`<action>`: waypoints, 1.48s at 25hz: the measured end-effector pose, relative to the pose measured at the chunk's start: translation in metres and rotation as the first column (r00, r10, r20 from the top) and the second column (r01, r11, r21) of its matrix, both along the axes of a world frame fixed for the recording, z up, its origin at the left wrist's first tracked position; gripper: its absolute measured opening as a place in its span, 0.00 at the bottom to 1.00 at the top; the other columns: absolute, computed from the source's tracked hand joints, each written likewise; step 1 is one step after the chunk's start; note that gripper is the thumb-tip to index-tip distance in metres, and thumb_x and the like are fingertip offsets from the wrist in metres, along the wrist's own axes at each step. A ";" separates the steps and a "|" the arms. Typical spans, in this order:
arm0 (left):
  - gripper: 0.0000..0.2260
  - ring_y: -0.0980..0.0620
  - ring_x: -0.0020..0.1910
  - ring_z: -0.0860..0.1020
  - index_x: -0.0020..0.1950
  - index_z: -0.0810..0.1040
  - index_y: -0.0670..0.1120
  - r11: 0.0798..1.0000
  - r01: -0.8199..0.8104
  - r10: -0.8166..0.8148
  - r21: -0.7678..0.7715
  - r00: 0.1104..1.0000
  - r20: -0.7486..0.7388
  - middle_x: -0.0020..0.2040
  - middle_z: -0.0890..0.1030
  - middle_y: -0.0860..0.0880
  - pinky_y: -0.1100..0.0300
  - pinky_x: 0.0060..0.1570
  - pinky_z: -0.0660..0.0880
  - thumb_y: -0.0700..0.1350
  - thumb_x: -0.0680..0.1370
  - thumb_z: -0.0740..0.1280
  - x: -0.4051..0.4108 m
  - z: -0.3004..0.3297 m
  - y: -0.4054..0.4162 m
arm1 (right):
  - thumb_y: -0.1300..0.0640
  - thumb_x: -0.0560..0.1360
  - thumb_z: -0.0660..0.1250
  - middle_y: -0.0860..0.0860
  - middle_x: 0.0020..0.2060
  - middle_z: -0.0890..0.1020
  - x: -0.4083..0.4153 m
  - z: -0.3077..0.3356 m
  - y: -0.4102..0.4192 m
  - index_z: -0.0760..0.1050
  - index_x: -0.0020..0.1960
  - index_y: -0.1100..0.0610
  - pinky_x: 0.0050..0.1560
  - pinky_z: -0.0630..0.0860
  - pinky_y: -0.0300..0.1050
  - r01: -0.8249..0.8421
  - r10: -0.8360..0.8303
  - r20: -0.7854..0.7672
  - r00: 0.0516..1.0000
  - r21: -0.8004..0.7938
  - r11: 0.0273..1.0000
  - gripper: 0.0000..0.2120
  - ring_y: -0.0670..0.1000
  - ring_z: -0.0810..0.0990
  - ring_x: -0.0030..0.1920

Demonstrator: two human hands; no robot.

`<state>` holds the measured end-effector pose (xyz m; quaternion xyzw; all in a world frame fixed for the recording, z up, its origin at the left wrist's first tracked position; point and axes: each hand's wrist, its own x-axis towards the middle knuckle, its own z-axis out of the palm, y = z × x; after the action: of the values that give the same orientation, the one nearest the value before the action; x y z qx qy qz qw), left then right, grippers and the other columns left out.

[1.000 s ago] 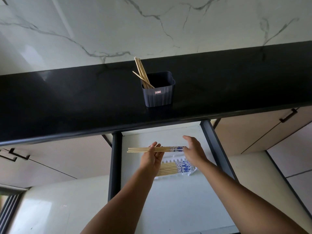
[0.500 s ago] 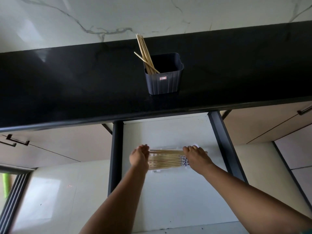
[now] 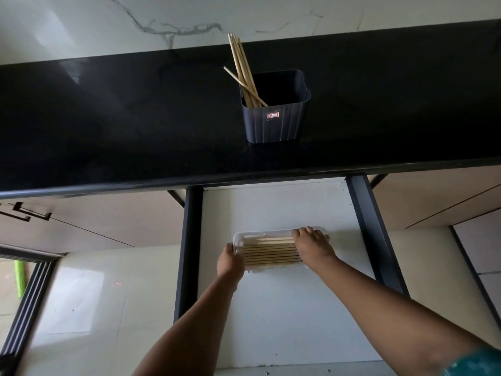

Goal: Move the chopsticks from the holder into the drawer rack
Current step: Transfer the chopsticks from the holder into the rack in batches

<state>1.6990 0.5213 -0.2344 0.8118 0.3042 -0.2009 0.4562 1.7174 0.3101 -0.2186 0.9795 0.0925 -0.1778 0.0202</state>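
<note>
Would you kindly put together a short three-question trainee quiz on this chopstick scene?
1. True or false: the dark ribbed plastic holder on the black countertop is empty.
2. Which hand rests on the right end of the wooden chopsticks lying in the white drawer rack? A. left hand B. right hand
3. Fill in: the chopsticks in the rack lie ____ to one another.

Key: 1 false, wooden chopsticks stand in it; 2 B; 3 parallel.

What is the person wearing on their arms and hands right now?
Both forearms are bare, with no gloves or rings visible on the left hand or right hand. A teal patterned sleeve shows at the right upper arm; no left sleeve is in view.
</note>
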 end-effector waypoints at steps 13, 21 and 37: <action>0.11 0.46 0.44 0.76 0.53 0.76 0.47 0.999 0.039 -0.039 -0.006 0.998 0.043 0.45 0.79 0.47 0.59 0.37 0.70 0.40 0.77 0.56 0.000 -0.006 0.006 | 0.66 0.77 0.57 0.55 0.69 0.71 -0.022 0.001 -0.007 0.64 0.74 0.58 0.73 0.61 0.48 0.047 -0.054 0.043 0.998 0.161 0.986 0.25 0.56 0.67 0.71; 0.12 0.46 0.46 0.76 0.55 0.76 0.47 0.998 0.055 -0.055 0.000 0.998 0.039 0.46 0.79 0.47 0.59 0.42 0.70 0.39 0.77 0.57 0.003 -0.005 0.010 | 0.67 0.70 0.63 0.52 0.52 0.80 0.010 0.007 -0.004 0.76 0.58 0.56 0.52 0.75 0.48 0.038 -0.038 0.011 0.999 0.043 0.998 0.17 0.54 0.77 0.57; 0.11 0.47 0.47 0.76 0.56 0.77 0.46 0.999 0.041 -0.040 -0.012 0.998 0.048 0.48 0.80 0.47 0.59 0.42 0.69 0.41 0.77 0.59 0.001 -0.010 0.011 | 0.58 0.78 0.58 0.51 0.51 0.81 -0.002 -0.008 0.001 0.79 0.52 0.56 0.51 0.72 0.46 0.037 -0.049 0.047 0.998 0.218 0.975 0.10 0.53 0.79 0.54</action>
<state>1.7000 0.5322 -0.2449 0.8193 0.2753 -0.1925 0.4646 1.7152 0.3107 -0.2266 0.9819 0.0896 -0.1415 -0.0881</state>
